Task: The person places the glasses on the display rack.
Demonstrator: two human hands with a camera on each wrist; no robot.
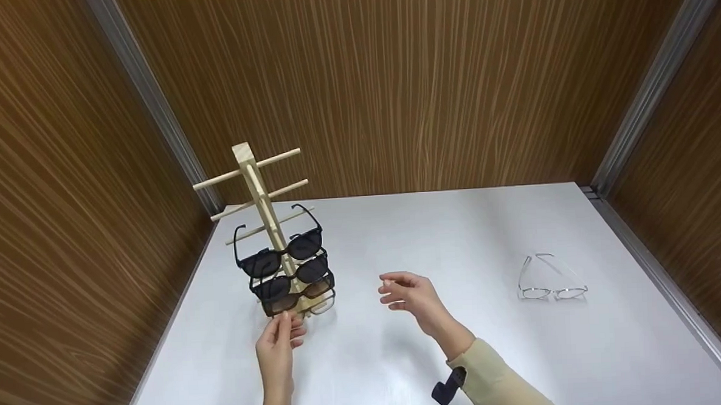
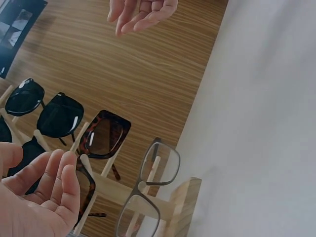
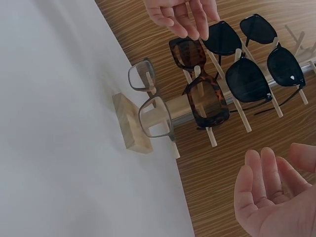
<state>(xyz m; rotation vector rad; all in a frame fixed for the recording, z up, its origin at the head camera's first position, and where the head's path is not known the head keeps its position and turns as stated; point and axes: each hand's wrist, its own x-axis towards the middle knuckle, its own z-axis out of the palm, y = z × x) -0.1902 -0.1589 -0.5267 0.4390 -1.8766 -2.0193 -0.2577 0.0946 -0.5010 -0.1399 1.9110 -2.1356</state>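
A light wooden eyewear rack [image 1: 264, 203] stands at the left of the white table. Two black sunglasses hang one above the other, the upper pair [image 1: 261, 264] over the lower pair [image 1: 273, 288]. Beneath them are brown tortoiseshell sunglasses [image 3: 210, 101], then grey-framed clear glasses [image 2: 161, 163] on the lowest pegs. My left hand [image 1: 278, 340] is beside the lower left corner of the sunglasses, fingers loosely bent; the left wrist view shows thumb and fingers apart. Right of the rack, my right hand [image 1: 416, 300] hovers above the table with relaxed fingers, holding nothing.
Thin-framed clear glasses [image 1: 553, 292] lie on the right part of the white table [image 1: 459, 234], temples unfolded. Bare pegs [image 1: 279, 157] stick out from the upper rack. Wood-grain panels [image 1: 392, 85] enclose the back and sides.
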